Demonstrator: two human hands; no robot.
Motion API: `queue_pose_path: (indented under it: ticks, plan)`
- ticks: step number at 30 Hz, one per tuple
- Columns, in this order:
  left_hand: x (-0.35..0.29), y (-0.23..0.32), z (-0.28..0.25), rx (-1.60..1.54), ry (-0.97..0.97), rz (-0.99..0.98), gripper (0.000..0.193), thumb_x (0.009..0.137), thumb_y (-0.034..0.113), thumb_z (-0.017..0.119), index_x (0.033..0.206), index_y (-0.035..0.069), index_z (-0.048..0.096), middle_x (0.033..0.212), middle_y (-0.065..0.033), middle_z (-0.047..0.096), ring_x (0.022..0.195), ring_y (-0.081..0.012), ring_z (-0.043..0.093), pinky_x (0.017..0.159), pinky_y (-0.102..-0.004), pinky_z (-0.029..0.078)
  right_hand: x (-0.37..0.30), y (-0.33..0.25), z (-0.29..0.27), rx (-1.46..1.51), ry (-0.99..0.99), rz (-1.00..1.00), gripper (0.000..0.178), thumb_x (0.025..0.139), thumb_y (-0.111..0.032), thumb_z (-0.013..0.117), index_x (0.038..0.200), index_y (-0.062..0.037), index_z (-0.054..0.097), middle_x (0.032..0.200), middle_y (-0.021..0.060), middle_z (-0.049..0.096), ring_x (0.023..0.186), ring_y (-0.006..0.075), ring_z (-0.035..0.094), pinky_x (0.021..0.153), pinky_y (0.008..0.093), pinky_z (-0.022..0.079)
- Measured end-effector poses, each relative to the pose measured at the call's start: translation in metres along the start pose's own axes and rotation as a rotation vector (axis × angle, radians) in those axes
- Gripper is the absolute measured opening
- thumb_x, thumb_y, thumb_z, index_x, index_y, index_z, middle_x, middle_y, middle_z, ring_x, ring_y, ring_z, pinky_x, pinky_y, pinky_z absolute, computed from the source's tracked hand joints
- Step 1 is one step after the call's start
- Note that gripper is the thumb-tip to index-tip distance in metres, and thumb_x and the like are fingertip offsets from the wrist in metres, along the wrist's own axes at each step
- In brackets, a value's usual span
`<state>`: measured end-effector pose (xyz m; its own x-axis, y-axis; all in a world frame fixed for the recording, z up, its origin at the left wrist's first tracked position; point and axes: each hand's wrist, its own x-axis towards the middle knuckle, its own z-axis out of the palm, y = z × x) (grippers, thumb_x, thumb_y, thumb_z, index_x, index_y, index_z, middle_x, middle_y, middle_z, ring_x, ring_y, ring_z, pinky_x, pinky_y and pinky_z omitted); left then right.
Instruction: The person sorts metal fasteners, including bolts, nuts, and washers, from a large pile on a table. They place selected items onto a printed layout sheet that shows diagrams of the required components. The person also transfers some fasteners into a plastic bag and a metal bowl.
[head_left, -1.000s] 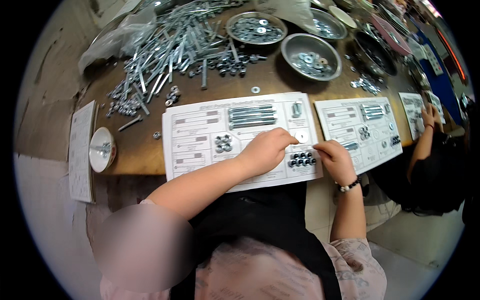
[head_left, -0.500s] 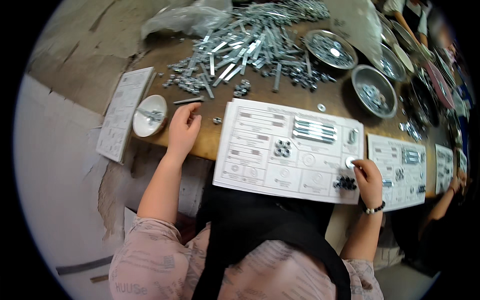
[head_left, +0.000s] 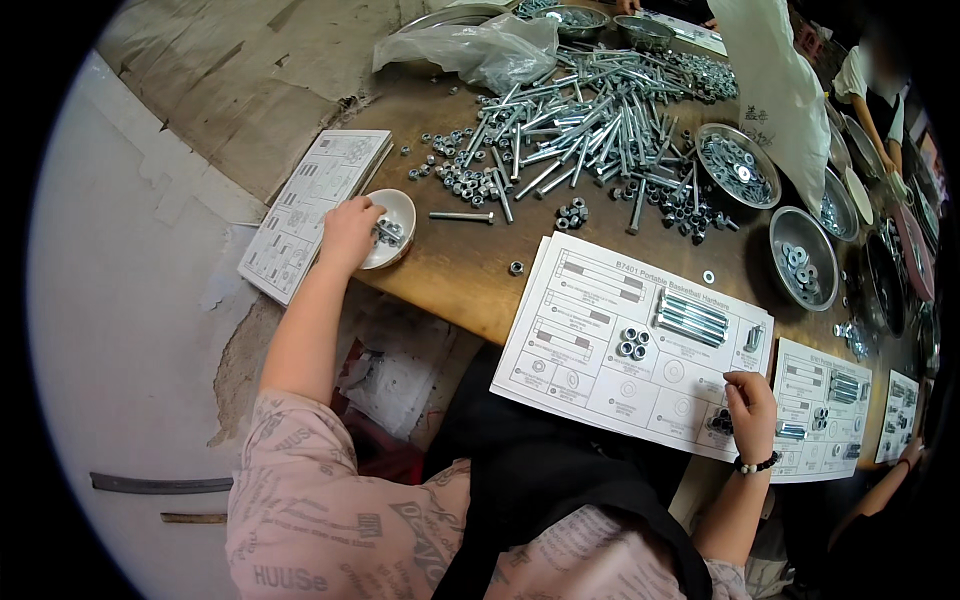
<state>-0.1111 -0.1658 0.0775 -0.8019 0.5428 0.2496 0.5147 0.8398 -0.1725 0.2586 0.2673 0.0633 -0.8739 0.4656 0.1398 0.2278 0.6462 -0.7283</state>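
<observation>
Several dark nuts [head_left: 718, 421] sit on the card [head_left: 545, 330] beside the right hand [head_left: 752, 410], its fingers curled. The left hand [head_left: 350, 232] has bunched fingers in the bowl [head_left: 405, 212], at metal parts [head_left: 391, 233]. Whether either hand grips anything, I cannot tell. Beyond lie bolts [head_left: 590, 125] and a dish [head_left: 798, 227] of washers [head_left: 797, 264].

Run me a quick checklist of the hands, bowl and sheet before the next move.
1. Left hand at white bowl: ok, fingers over its rim.
2. Left hand's grip on a part: cannot tell.
3. Long bolts side by side on printed sheet: ok.
4. Silver nuts grouped on the sheet: ok.
5. Dark nuts fully visible: not ok, right hand partly hides them.
</observation>
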Motion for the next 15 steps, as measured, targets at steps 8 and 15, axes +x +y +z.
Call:
queue_pose_path:
  ticks: [8, 15]
  plan:
    - [0.009, -0.022, 0.002, 0.018, -0.368, 0.023, 0.024, 0.067, 0.015, 0.062, 0.091, 0.016, 0.065, 0.09, -0.003, 0.062, 0.088, -0.0238, 0.057, 0.075, -0.0379, 0.043, 0.003, -0.002, 0.001, -0.031, -0.025, -0.016, 0.014, 0.076, 0.003, 0.057, 0.089, -0.0008, 0.059, 0.076, 0.0059, 0.053, 0.063, 0.0146, 0.049, 0.058, 0.0254, 0.041]
    - [0.013, 0.001, 0.008, -0.11, -0.304, -0.095, 0.022, 0.073, 0.021, 0.061, 0.093, 0.012, 0.064, 0.091, -0.0103, 0.063, 0.084, -0.0284, 0.06, 0.074, -0.0405, 0.046, 0.013, -0.015, 0.013, -0.017, -0.08, -0.039, 0.013, 0.075, 0.002, 0.057, 0.088, -0.001, 0.06, 0.075, 0.0064, 0.054, 0.063, 0.0148, 0.05, 0.058, 0.0251, 0.041]
